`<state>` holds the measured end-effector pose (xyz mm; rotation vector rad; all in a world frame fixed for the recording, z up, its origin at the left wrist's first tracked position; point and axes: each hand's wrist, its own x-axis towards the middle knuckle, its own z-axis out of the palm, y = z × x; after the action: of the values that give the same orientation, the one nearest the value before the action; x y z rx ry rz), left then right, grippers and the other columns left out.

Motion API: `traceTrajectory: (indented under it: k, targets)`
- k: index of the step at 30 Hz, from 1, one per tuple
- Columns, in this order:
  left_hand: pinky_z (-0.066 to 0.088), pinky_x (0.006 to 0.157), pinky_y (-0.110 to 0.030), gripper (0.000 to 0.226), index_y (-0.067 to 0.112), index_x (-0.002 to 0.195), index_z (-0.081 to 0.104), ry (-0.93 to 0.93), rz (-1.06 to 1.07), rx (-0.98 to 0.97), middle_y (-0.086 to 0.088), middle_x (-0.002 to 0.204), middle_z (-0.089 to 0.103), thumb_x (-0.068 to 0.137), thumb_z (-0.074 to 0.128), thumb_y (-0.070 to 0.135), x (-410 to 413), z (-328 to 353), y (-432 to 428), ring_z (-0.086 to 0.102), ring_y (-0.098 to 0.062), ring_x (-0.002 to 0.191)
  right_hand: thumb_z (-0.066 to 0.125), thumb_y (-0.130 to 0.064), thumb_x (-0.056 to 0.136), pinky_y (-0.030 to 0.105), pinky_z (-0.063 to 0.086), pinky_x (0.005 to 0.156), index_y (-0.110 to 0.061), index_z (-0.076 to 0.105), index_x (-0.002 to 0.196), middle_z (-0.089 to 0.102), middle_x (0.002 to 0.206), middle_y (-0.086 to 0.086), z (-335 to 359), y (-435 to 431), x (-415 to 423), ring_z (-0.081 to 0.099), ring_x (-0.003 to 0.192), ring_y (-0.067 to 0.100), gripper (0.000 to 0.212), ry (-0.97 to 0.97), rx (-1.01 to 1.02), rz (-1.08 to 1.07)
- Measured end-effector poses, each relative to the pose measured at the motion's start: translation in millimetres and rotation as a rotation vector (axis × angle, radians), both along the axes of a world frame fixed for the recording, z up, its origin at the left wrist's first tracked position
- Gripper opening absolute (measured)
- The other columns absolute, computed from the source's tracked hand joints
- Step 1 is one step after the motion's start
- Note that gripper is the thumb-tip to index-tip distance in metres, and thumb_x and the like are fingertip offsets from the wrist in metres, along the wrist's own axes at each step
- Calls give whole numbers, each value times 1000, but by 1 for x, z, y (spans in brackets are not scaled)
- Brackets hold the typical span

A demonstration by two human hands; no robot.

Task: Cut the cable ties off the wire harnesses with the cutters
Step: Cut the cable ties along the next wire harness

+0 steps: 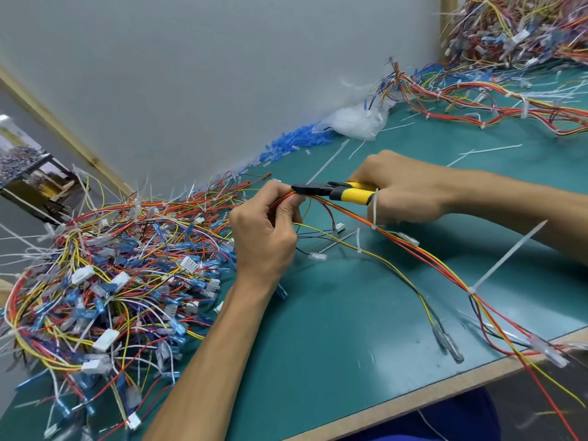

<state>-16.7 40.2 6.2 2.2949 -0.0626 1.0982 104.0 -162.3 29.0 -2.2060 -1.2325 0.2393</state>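
Left hand [264,233] pinches the floppy-looking, likely featherlight wire harness [445,272] right by the cutters [334,190] gripped in the right hand [404,189].

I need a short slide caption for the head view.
Right hand holds yellow cutters at the wire harness gripped by the left hand.

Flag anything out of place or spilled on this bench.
Blue sleeves lie spilled along the wall's foot, loose cable ties litter the green mat, and the harness the left hand holds trails off the front edge.
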Motion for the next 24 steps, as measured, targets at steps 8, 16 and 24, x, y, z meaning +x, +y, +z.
traceTrajectory:
  k: [8, 16, 24]
  targets:
    - [34, 50, -21, 15, 13, 84, 69, -18, 2, -24, 7, 62, 60, 97, 64, 9, -2, 3, -1, 49, -10, 51, 55, -22, 48, 31, 21, 50, -15, 38, 60, 30, 49, -3, -5, 6, -5, 24, 49, 17, 22, 35, 63, -22]
    - [33, 48, -23, 14, 11, 85, 70, -5, 12, -3, 4, 62, 61, 98, 65, 10, -1, 2, -1, 48, -11, 50, 58, -34, 55, 37, 30, 52, -18, 45, 71, 45, 57, 2, -5, 0, 4, 38, 55, 23, 26, -99, 11, 31]
    - [33, 49, -24, 14, 11, 83, 69, 4, 12, 14, 4, 61, 62, 96, 65, 11, -2, 1, -1, 48, -11, 50, 55, -26, 55, 34, 22, 51, -14, 39, 64, 32, 53, -2, -5, 0, 3, 24, 52, 16, 22, -49, 27, 50]
